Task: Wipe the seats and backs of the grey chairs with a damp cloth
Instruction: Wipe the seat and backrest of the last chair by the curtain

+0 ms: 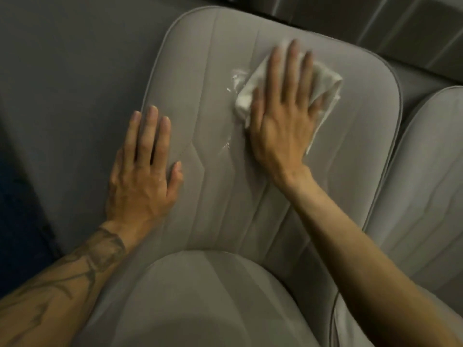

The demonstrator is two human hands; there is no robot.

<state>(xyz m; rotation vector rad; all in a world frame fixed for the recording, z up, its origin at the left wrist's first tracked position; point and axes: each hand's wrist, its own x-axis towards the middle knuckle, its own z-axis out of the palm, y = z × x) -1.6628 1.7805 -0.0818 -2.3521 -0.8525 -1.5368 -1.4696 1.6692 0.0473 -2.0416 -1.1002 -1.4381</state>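
A grey padded chair seat (225, 196) with stitched seams fills the middle of the view. Its rounded back (200, 296) bulges at the bottom, nearest me. My right hand (283, 113) lies flat with straight fingers on a folded white cloth (328, 83) and presses it onto the far right part of the seat. White streaks (235, 78) show on the seat just left of the cloth. My left hand (145, 169) rests flat on the seat's left edge, fingers straight, holding nothing.
A second grey chair (426, 184) stands close on the right. Grey floor (62, 83) lies to the left. A dark wall base with metal strips (375, 21) runs along the top right.
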